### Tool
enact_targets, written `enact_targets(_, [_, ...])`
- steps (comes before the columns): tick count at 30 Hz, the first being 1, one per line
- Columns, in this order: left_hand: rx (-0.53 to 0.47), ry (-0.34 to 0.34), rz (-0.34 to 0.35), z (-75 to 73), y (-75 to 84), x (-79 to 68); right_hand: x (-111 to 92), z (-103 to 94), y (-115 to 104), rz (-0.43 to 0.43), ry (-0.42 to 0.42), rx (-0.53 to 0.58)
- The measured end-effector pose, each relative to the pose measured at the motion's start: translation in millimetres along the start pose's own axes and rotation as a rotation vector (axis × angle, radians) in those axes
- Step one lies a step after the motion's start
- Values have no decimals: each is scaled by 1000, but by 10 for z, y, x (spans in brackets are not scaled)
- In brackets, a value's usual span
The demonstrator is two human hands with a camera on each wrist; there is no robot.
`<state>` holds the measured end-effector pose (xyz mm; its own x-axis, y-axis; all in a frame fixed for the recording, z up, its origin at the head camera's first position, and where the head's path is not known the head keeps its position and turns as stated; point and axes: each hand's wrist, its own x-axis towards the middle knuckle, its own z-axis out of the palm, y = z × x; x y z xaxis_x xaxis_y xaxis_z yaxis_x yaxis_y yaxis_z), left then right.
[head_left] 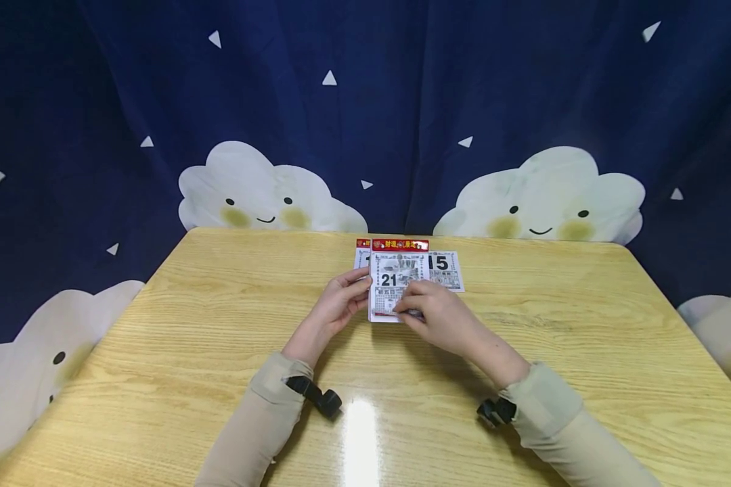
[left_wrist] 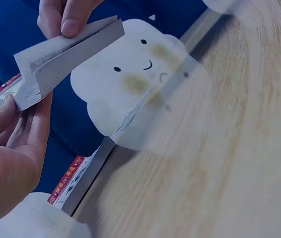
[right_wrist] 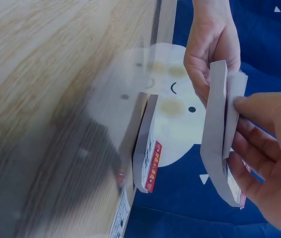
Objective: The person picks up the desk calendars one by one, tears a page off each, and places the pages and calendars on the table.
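Observation:
A tear-off calendar (head_left: 394, 260) with a red top band and a large 21 is held above the table. My left hand (head_left: 340, 302) grips it by its left side. With thumb and fingers, my right hand (head_left: 436, 313) pinches the front page (right_wrist: 236, 106) near its lower edge. That page stands slightly away from the thick block (right_wrist: 213, 119), seen edge-on in the right wrist view. From the left wrist view, the lifted paper (left_wrist: 56, 52) shows beneath the right fingertips.
A second calendar (left_wrist: 88, 171) with a red band lies on the wooden table (head_left: 250, 304), partly hidden behind the held one. A loose-looking sheet (head_left: 447, 277) showing 15 lies at its right. A dark blue curtain (head_left: 396, 81) with clouds hangs behind the table.

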<state>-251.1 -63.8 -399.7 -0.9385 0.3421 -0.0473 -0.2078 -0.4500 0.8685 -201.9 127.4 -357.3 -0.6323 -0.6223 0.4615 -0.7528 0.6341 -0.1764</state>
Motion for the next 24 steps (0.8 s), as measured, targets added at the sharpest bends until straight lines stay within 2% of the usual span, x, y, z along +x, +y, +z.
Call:
enact_targets(9, [-4, 2, -17, -8, -10, 14, -6, 8, -1, 87, 73, 45])
enact_targets(17, [27, -4, -14, -38, -3, 10, -15, -47, 24, 173, 38, 194])
enact_targets(24, [54, 6, 9, -65, 15, 25, -4, -179, 44, 236, 74, 298])
